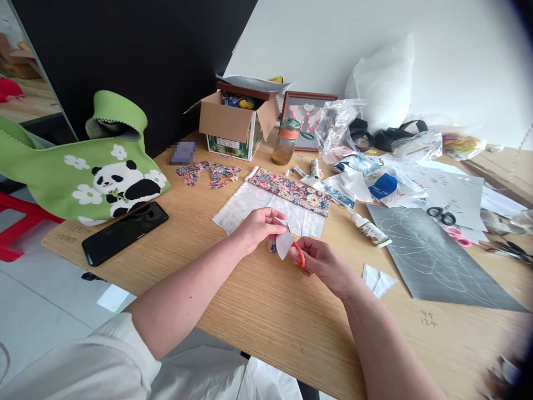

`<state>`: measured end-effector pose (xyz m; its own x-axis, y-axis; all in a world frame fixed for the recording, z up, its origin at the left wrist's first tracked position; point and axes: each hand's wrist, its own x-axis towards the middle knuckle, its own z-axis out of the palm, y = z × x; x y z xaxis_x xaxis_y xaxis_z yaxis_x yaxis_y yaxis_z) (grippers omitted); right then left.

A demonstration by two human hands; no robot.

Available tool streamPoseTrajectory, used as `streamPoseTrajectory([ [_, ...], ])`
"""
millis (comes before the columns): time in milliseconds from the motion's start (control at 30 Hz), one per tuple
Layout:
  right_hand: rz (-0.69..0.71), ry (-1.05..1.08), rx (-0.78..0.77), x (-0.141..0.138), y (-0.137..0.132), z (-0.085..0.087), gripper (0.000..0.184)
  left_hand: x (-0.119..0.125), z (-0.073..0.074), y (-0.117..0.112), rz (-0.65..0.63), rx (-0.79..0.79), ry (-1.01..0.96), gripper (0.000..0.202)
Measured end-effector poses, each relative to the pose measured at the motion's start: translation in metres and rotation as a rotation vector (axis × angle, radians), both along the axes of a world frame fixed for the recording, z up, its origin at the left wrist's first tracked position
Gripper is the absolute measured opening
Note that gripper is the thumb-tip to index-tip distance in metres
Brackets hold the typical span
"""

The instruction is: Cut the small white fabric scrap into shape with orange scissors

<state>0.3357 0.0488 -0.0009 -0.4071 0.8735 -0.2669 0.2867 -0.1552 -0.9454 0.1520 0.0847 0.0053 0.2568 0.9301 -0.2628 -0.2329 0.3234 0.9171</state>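
My left hand (pixel 263 229) pinches a small white piece (pixel 285 244), paper or the pale back of cloth; which one I cannot tell. Closed round the orange handles of the scissors (pixel 298 254) is my right hand (pixel 318 258), with the blades at the white piece. A floral scrap (pixel 272 246) shows just below my left fingers. Beyond both hands lies a floral fabric (pixel 291 189), partly folded so that its pale underside (pixel 233 205) faces up. Cut floral pieces (pixel 220 175) rest farther back on the left.
A black phone (pixel 125 233) and a green panda bag (pixel 120 183) are at the left. Behind stand an open carton (pixel 237 125) and a bottle of amber liquid (pixel 286 143). On the right are a glue bottle (pixel 370 229), a grey patterned sheet (pixel 441 261), black-handled scissors (pixel 442 215) and a white scrap (pixel 378 279).
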Motion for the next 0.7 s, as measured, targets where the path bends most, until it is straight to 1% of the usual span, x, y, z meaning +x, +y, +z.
streamPoseTrajectory([
  [133,-0.012,-0.035,0.001,-0.0011,-0.0001,0.0015,0.046,0.0,-0.0015,-0.0002,-0.005,0.008,0.012,0.024],
  [300,-0.015,-0.043,-0.01,-0.0021,-0.0005,0.0033,0.044,-0.0001,0.0004,-0.0011,-0.019,0.012,0.055,0.022],
  [433,-0.011,-0.003,-0.037,-0.0017,-0.0011,0.0043,0.046,0.0,0.0011,-0.0015,-0.022,0.015,0.056,0.021],
  [567,0.047,0.09,-0.09,-0.0012,-0.0018,0.0061,0.047,0.0002,0.0009,-0.0014,-0.017,0.009,0.036,0.023],
  [700,0.065,0.107,-0.102,-0.0016,-0.0019,0.0077,0.048,0.0007,0.0013,-0.0014,-0.003,0.006,0.025,0.024],
])
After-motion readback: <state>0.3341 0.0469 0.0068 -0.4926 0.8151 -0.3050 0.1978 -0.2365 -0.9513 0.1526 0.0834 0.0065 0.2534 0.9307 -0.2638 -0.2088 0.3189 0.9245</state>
